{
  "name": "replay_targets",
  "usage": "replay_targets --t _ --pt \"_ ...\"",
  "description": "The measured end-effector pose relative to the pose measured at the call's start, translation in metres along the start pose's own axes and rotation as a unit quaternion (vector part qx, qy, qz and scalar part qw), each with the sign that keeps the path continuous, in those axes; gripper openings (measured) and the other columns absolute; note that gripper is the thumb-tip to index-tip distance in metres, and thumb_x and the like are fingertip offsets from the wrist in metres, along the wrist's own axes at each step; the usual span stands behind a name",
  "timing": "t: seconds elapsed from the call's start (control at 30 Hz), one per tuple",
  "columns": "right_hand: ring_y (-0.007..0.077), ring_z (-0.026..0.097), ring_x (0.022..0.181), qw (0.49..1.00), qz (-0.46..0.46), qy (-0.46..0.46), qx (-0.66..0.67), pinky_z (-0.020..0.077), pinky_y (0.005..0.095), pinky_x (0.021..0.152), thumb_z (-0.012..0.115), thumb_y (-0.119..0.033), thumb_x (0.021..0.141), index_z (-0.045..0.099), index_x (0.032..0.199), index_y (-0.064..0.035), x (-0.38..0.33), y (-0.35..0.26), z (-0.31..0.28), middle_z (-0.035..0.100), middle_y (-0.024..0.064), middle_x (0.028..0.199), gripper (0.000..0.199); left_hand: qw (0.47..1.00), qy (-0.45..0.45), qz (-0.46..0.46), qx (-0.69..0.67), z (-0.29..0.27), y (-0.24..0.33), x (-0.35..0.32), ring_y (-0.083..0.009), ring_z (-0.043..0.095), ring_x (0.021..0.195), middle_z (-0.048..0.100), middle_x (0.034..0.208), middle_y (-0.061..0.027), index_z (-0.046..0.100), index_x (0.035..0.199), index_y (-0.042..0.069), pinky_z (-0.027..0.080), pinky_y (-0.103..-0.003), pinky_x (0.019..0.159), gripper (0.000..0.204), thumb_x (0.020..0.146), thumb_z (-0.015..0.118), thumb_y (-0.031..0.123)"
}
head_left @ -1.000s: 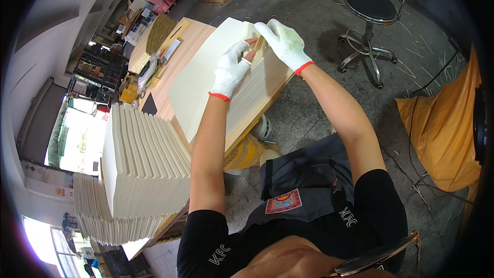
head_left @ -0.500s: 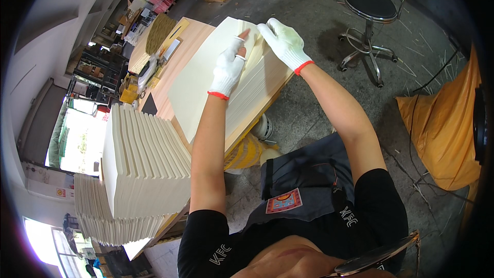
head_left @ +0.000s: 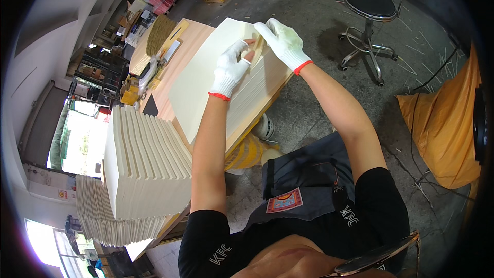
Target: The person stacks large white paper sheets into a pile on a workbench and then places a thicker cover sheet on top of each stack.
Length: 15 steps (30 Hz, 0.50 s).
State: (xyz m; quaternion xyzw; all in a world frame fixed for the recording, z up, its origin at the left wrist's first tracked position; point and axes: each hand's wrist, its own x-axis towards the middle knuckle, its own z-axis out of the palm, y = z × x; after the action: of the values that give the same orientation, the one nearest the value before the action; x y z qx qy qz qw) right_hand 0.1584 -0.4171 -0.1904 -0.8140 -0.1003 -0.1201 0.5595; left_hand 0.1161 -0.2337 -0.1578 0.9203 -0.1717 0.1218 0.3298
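Stack of cream sheets [head_left: 198, 85] lies on the worktop [head_left: 162, 92], upper centre of the frame, its fanned side facing the right. Left hand [head_left: 230, 69], gloved with bare fingertips [head_left: 250, 41], rests at the sheets' upper right edge, thumb and forefinger parted; whether a sheet is pinched between them cannot be told. Right hand [head_left: 280, 40], gloved, is curled over the upper right corner; its grip is hidden. In this inspector's judgement, sound handling calls for the right hand to steady that corner lightly, the bare fingertips to feel for single edges, and pressure to stay even, since a hard squeeze could crease the sheets and an uneven push could skew the stack.
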Motion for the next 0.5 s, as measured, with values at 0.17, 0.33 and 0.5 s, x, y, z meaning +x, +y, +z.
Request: replay_targets --t 0.17,0.33,0.5 --pt "0.0333 0.068 0.085 1.000 -0.008 0.022 -0.002 0.0490 0.0424 0.077 0.048 -0.061 0.097 0.064 0.097 -0.0090 0.002 0.006 0.004 0.069 0.0141 0.088 0.054 1.000 0.016 0.004 0.016 0.000 0.004 0.000 -0.0286 0.066 0.108 0.070 0.115 -0.0150 0.067 0.121 0.011 0.049 -0.034 0.096 0.025 0.096 0.061 0.013" --pt "0.0322 0.067 0.086 1.000 0.004 0.016 0.020 0.0488 0.0415 0.078 0.049 -0.059 0.097 0.064 0.098 -0.0103 0.004 0.009 0.005 0.069 0.0121 0.087 0.052 0.994 -0.024 -0.016 0.103 -0.001 0.011 0.001 -0.0211 0.064 0.096 0.070 0.107 -0.0107 0.067 0.123 0.010 0.049 -0.032 0.092 0.032 0.091 0.067 0.015" --pt "0.0280 0.065 0.082 0.990 0.044 -0.058 0.123 0.0484 0.0398 0.079 0.049 -0.063 0.096 0.065 0.098 -0.0109 0.009 0.010 -0.008 0.068 0.0094 0.088 0.055 0.996 -0.013 0.004 0.083 -0.001 0.003 -0.001 -0.0199 0.065 0.095 0.070 0.110 -0.0106 0.065 0.129 0.013 0.050 -0.031 0.090 0.040 0.089 0.068 0.016"
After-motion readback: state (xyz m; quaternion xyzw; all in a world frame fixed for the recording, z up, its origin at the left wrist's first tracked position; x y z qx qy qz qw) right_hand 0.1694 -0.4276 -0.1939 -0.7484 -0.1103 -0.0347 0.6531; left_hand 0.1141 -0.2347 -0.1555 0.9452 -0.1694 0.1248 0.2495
